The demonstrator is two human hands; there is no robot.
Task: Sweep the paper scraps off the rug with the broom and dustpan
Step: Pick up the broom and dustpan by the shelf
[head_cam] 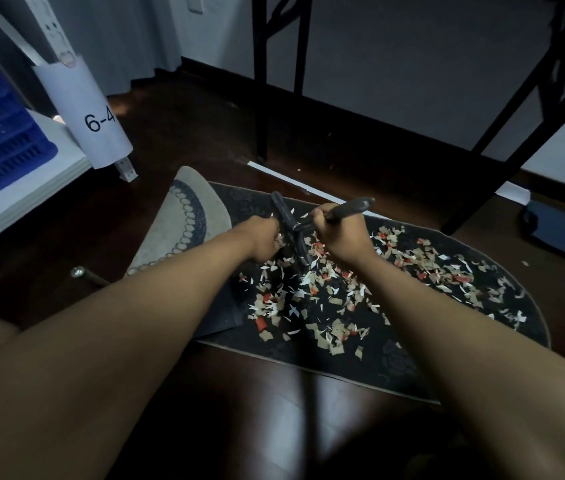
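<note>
I am gripping a dark grey handle (pixel 350 206) in my right hand (pixel 338 237), fingers curled round it, its end sticking out past my knuckles. My left hand (pixel 263 239) is gripping a second dark grey handle (pixel 283 211), crossing the first between my hands; which is the broom I cannot tell. White, tan and red paper scraps (pixel 340 292) are lying beneath and right of my hands on the dark oval patterned rug (pixel 395 355).

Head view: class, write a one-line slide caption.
Left hand and right hand grip dark handles above paper scraps strewn across a dark rug.
</note>
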